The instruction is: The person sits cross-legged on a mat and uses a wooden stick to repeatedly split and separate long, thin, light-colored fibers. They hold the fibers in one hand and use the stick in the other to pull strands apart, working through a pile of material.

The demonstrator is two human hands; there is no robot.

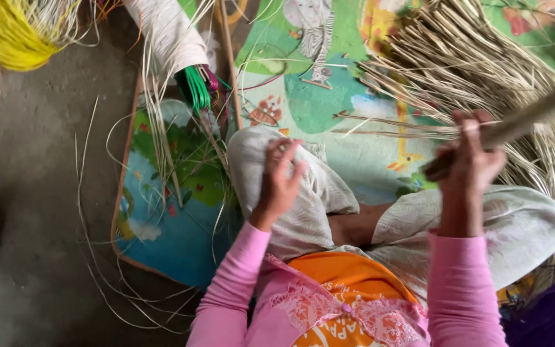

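A: Right hand (467, 160)?

B: Raised over the right knee, fingers clenched around a blurred, brownish stick-like bundle of straw (515, 122). The bundle runs from the fist up toward the upper right edge of the view. Thin pale strands leave the fist to the left, level with the knuckles.

A: Left hand (279, 177)?

B: Resting on the left knee, on the pale striped cloth of the trousers (303, 212). Fingers curled inward; whether the grip encloses a strand I cannot tell.

A: What carries everything?

B: A colourful cartoon-printed play mat (168, 231) laid on a grey concrete floor (40, 212). The person sits cross-legged on it, pink sleeves, orange shirt.

A: Around the right hand?

B: A large heap of pale dry straw stalks (483, 58) covers the mat's far right part, spreading just behind the held bundle and curving down past the right knee.

A: Around the left hand?

B: A white cloth-wrapped roll with green and magenta strands at its end (191, 71) lies near the mat's far left edge, well apart from the hand. Long loose pale stalks (162, 141) trail from it across the mat's left edge and onto the floor. A yellow bundle of fibres (8, 32) sits on the floor, far left corner of the view.
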